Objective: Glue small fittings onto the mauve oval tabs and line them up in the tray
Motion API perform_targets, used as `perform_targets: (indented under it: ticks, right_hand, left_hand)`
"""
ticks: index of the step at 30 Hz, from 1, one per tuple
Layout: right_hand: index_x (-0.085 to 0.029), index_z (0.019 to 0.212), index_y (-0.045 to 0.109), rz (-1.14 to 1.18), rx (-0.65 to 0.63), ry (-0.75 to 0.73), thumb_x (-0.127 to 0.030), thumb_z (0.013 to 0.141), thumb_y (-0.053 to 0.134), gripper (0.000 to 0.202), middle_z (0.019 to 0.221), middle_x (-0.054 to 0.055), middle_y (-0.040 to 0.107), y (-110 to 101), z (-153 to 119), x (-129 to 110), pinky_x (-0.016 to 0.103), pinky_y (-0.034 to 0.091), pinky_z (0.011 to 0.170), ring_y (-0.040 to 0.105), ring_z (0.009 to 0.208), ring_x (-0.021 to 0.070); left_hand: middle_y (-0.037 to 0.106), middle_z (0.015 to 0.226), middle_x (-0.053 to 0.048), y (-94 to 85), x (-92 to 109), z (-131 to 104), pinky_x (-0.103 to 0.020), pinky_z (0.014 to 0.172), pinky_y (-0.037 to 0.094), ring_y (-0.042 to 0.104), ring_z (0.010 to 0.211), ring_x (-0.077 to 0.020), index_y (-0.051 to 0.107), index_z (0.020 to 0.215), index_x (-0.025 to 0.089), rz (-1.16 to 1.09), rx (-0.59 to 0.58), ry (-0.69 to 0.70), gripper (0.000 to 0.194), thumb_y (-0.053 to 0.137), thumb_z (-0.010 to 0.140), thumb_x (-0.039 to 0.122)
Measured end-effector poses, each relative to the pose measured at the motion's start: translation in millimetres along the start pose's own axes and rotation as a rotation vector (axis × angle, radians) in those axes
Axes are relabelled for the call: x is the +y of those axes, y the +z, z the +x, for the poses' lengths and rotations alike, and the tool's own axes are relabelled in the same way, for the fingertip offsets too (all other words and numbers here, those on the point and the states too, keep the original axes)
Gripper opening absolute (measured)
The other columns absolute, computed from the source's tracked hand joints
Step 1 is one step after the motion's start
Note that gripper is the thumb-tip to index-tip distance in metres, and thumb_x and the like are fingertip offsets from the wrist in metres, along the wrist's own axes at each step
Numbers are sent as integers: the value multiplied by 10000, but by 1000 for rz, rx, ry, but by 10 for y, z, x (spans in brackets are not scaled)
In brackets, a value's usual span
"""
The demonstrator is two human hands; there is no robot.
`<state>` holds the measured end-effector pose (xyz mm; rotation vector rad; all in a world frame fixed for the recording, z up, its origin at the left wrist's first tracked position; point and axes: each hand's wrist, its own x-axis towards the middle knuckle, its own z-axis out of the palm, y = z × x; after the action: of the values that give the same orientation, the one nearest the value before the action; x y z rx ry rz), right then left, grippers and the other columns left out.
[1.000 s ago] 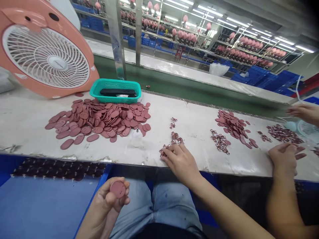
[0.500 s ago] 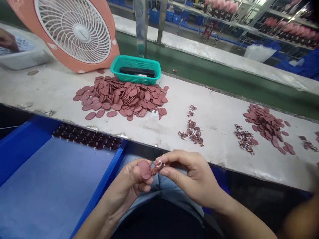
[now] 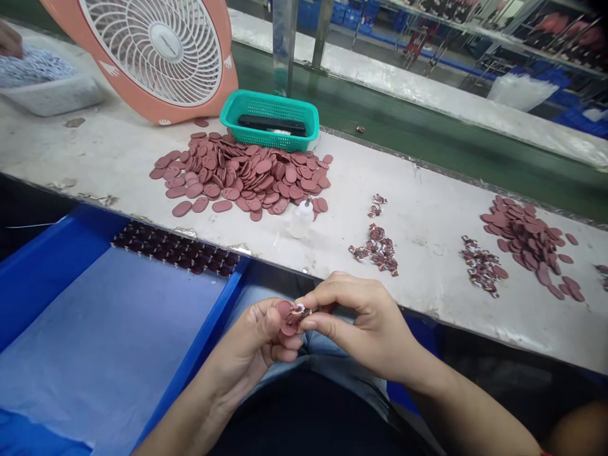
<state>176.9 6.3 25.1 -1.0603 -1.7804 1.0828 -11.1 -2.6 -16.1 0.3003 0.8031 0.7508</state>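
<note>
Over my lap, my left hand (image 3: 259, 339) pinches a flat reddish-brown oval disc (image 3: 285, 310) between thumb and fingers. My right hand (image 3: 358, 320) holds a small brown figurine piece (image 3: 299, 310) with white and yellowish bits, thumb and forefinger closed on it. That piece lies over the disc's face and seems to touch it; its exact shape is too small to make out. On the bench ahead is a heap of similar oval discs (image 3: 251, 171). A small white dropper bottle (image 3: 303, 218) stands at its near edge. Right of it lies a cluster of like small pieces (image 3: 379, 249).
A green basket (image 3: 270, 136) with a black object sits behind the heap, beside an orange fan (image 3: 161, 57). Below the bench edge, a blue bin (image 3: 109, 342) contains rows of dark pieces (image 3: 175, 250). Another person's hand (image 3: 9, 41) is at a white tub (image 3: 57, 95).
My right hand has brought the small brown piece leftward onto the disc, where before it was at the disc's side. The whole view has shifted slightly.
</note>
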Motion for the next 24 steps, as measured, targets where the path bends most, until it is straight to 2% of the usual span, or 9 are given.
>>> perform_targets:
  ticks: [6,12,20,24]
  right_hand:
    - [-255,997,756,-30,-36,-42,-142,858,752,180,822,-15,744,-8,8,-32,253,511,711,651,721,124]
    - [-217,970,748,-65,-65,-80,-137,871,735,128,811,1,745,-10,23,-55,268,512,710,652,714,133]
    - [-270,1019,731,-117,-99,-170,-186,909,705,140,818,-1,757,-14,47,-122,296,535,719,670,695,148]
    - [-251,984,726,-124,-106,-154,-165,899,709,121,812,5,754,-13,44,-114,291,539,708,668,697,149]
  left_hand:
    - [651,587,15,17,-5,-18,-148,475,553,616,485,-77,752,687,147,-7,0,-3,440,929,509,508]
    - [659,602,19,-18,-17,-55,-137,500,544,622,510,-74,746,701,158,-15,-23,5,394,904,579,497]
    - [656,579,20,-43,-38,-68,-127,497,518,599,480,-61,723,679,156,-25,-59,-2,379,904,593,478]
    - [673,577,19,-34,-53,-80,-125,501,533,618,487,-64,738,684,159,-45,-36,-15,353,903,603,460]
